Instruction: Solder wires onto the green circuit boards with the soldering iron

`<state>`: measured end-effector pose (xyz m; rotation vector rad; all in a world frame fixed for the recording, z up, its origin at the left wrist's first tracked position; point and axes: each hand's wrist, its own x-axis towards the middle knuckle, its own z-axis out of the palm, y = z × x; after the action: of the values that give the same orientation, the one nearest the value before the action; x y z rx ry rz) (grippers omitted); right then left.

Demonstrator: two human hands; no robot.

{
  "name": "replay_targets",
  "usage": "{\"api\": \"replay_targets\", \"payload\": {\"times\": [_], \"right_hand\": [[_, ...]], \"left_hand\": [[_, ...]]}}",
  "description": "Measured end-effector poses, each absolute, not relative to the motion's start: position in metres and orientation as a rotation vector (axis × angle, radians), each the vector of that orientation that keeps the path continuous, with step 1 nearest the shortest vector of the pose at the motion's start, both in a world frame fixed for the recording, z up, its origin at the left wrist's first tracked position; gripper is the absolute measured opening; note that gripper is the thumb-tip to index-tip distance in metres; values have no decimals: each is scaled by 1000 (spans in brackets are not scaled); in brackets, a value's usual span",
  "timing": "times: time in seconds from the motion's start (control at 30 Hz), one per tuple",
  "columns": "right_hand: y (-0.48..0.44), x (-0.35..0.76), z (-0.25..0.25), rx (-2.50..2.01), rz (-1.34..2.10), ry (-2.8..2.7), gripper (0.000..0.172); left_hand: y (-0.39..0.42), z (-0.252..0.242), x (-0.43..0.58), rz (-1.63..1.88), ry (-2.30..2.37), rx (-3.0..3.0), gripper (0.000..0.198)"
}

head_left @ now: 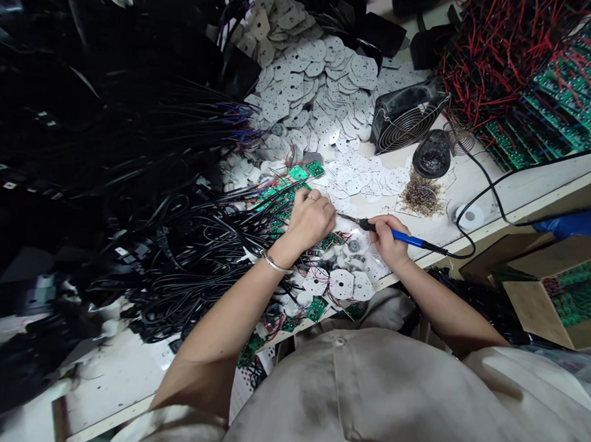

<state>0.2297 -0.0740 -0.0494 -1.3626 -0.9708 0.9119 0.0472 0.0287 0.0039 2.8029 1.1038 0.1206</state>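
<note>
Right hand (388, 241): fingers (378, 227) pinch blue-handled soldering iron (405, 237), light, stiff, best held at handle. Left hand (309, 220): fingers (327, 213) curled together, any grip unclear; green circuit boards (298, 174) just beyond, seemingly thin, fragile.

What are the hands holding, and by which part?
The right hand grips a soldering iron by its blue handle. The left hand is curled; whether it holds anything cannot be told.

White workbench (552, 187) with wooden edge (526, 210)
</note>
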Motion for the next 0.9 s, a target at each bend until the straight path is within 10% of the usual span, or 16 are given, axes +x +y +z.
{"api": "replay_targets", "payload": {"times": [0.9], "right_hand": [[-75,231,-49,-1345,874,-908,33]], "left_hand": [[29,-1,46,168,1115,2781,32]]}}
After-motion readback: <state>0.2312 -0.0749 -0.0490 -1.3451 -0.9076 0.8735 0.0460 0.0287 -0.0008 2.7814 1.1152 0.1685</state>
